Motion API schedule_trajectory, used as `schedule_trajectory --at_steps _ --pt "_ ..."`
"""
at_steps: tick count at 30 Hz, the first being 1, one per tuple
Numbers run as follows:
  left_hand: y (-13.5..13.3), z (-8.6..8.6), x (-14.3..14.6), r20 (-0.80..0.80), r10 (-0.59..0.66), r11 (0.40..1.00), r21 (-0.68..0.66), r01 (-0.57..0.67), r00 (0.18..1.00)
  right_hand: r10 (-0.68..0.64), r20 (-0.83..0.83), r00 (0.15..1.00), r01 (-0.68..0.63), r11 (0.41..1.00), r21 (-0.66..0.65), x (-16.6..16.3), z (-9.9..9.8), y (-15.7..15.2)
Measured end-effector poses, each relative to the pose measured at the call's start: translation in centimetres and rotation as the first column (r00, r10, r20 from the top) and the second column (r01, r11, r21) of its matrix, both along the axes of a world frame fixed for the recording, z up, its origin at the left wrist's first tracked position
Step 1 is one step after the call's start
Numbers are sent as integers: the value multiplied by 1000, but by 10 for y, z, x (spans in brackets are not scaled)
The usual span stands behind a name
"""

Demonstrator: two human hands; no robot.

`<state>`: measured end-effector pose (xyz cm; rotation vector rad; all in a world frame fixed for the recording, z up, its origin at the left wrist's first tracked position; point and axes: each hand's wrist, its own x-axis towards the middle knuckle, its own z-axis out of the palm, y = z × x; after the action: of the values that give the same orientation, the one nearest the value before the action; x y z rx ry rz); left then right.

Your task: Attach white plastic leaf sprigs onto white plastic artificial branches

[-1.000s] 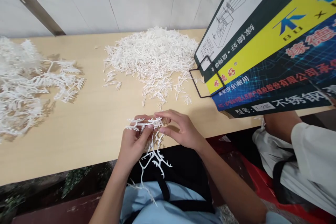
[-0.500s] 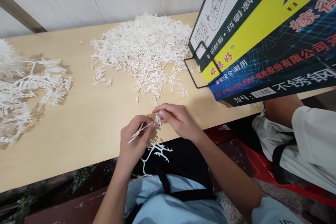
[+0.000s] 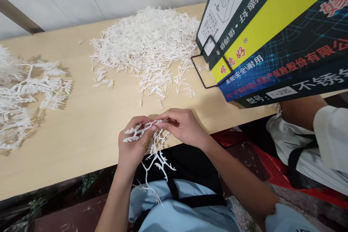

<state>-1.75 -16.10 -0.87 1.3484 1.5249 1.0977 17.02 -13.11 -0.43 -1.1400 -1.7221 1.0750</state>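
With the grips of left hand (image 3: 132,141) and right hand (image 3: 187,127) clamped close together on the sprig (image 3: 156,153), best work gently, sparing its dangling twigs.

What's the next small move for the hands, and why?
Probably ease the right hand away from the left hand, pulling gently at the pinched bit. Both hands appear to grip the white branched piece close together, so the left can steady it; a heap of small loose white sprigs lies beyond on the table.
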Motion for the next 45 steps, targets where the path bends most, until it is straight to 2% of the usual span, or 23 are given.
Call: schedule_trajectory --at_steps 6,8,10,12,14,17,20,22,27,30,32,33,35,38,42,45 --pt "-3 -1 1 -76 -192 981 -26 191 978 -110 81 991 100 988 118 -1 -8 0" --pt "-4 -1 -1 -136 -225 974 -26 223 965 -222 56 974 216 972 89 1 -13 3" --pt "-6 -2 -3 -156 -189 982 -20 188 970 -379 4 926 379 925 16 3 -17 7" --pt "-6 -2 -5 -108 -82 997 -6 82 991 -448 -13 894 448 894 5 4 -17 11" --pt "-5 -2 -3 -45 27 1000 -2 -27 999 -381 23 924 377 921 100 3 -12 13" --pt "-1 0 2 2 96 995 -11 -96 995 -206 113 972 176 957 229 1 -2 10" --pt "0 2 5 -5 100 995 -1 -100 995 -67 202 977 18 972 236 -3 2 6" --pt "0 2 5 -12 78 997 8 -78 997 -12 232 973 -42 973 228 -4 0 5" --pt "-1 -3 0 33 -71 997 -5 71 997 -31 210 977 -23 967 254 -4 -8 4" --pt "-2 -6 -5 58 -109 994 4 109 992 -204 80 976 185 962 200 0 -11 6" --pt "-2 -6 -7 93 -53 998 26 51 994 -333 -8 943 331 934 135 1 -12 8" --pt "-2 -6 -7 113 -12 999 39 8 994 -350 -14 936 349 927 136 1 -11 9" --pt "-1 -4 -5 135 60 996 55 -68 989 -290 34 957 277 938 210 -1 -8 10" --pt "1 -2 0 121 102 992 55 -110 987 -143 105 984 105 948 300 -5 -2 9" --pt "1 -4 3 99 81 993 74 -88 992 24 213 977 -85 955 283 -8 0 6" --pt "1 -6 2 102 30 996 79 -38 994 40 222 974 -104 953 284 -8 -6 6"
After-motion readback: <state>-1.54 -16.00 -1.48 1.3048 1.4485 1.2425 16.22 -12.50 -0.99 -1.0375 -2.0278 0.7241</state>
